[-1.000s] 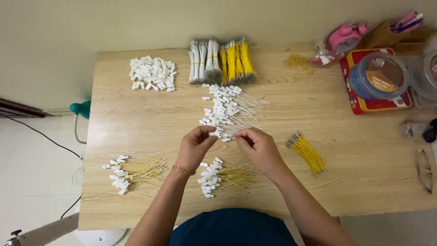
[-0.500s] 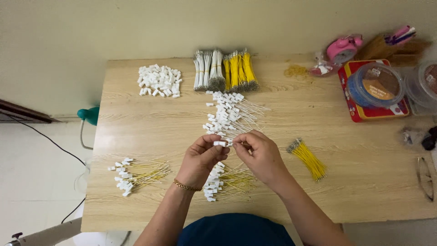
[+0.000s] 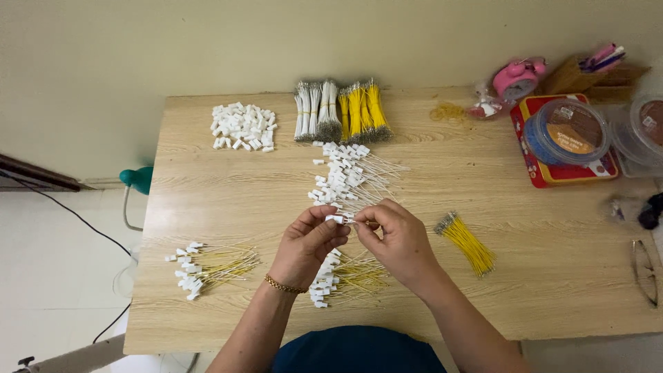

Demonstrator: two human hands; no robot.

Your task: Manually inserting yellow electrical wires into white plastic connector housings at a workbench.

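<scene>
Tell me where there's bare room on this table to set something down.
Bare wood lies between the loose white connectors and the left wired pile, and right of the yellow wire bundle. It is crowded down the middle, around both hands, and at the far right by the red tin.

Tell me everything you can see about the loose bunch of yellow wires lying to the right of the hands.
The loose bunch of yellow wires is a small bundle of short, thin, plastic-looking strands with bare greyish tips at its upper-left end. It lies flat on the wooden table, slanting from upper left to lower right. It sits just right of the right hand, apart from it; nothing touches it but the tabletop.
</scene>
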